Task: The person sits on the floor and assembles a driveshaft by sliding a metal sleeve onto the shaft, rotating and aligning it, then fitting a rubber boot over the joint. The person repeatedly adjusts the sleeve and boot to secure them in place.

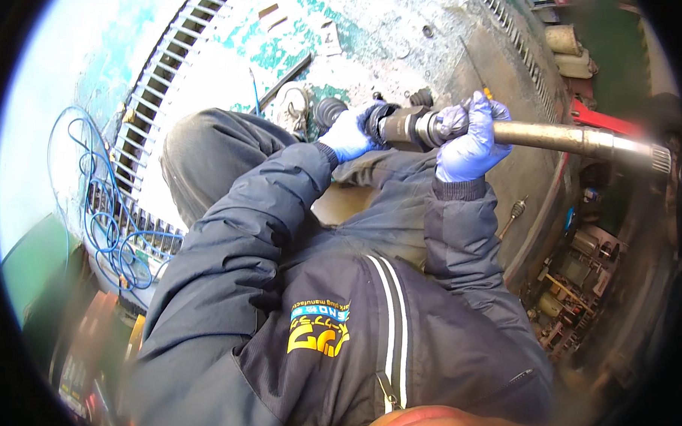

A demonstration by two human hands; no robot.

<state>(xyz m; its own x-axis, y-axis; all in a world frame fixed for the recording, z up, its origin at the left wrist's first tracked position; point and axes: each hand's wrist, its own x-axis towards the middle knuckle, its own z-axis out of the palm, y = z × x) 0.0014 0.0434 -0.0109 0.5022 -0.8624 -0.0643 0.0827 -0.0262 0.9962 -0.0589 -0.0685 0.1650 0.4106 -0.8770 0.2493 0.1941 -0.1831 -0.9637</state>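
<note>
Across my lap lies a long steel drive shaft (554,136), with a splined end (661,158) pointing right. My left hand (350,135), in a pale blue-violet glove, is closed around the shaft's left part, beside a dark ribbed boot (374,125). A thick metal collar (400,128) shows between the hands. My right hand (471,146), gloved alike, wraps the shaft right of the collar, its fingers curled over the top. Beyond the left hand shows another dark ribbed piece (329,112); whether it joins the shaft is hidden.
Ahead on the worn floor lie a dark bar (285,82), a thin rod with an orange handle (477,71) and small parts. A grated drain (146,93) and coiled blue hose (104,212) are left. Another jointed shaft (515,213) and machine parts (579,274) lie right.
</note>
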